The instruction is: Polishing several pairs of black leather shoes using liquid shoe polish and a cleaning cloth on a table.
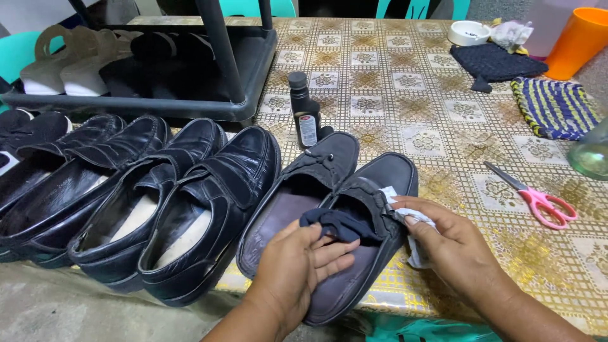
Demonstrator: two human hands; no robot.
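A pair of dark suede loafers lies at the table's front edge, the right one (370, 209) nearer my hands, the left one (304, 183) beside it. My left hand (297, 266) rests on the right loafer's opening and grips a dark cloth (335, 223). My right hand (443, 244) holds a white cloth (415, 234) against that loafer's outer side. A small black bottle (304, 111) with a label stands upright just behind the loafers.
Several shiny black leather shoes (209, 202) line up to the left. A black shoe rack (190, 69) holds pale wedges and dark shoes. Pink-handled scissors (538, 199) lie at right. Farther back are an orange cup (577, 41), woven mats (554, 104) and a white dish (467, 31).
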